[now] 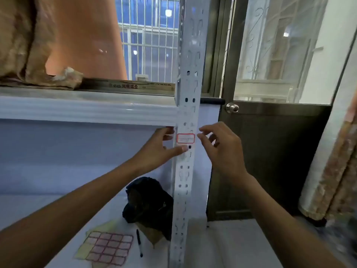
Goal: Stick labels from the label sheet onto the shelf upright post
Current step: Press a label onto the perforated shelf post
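Note:
A white perforated upright post [188,89] runs down the middle of the view. One red-bordered white label [185,138] is stuck on it just below the shelf beam. My left hand [161,147] rests against the post's left side, its thumb tip touching the post right under the label. Just right of the label hovers my right hand [222,149], fingers apart and empty, fingertips close to the label's right edge. The label sheet [109,247], a grid of red-bordered labels on yellow backing, lies on the lower shelf.
A black pen [139,242] lies beside the sheet, and a black crumpled bag [148,200] sits behind it against the post. The white shelf beam [87,110] carries brown sacks [29,41] above. A dark door with a round knob [232,108] stands to the right.

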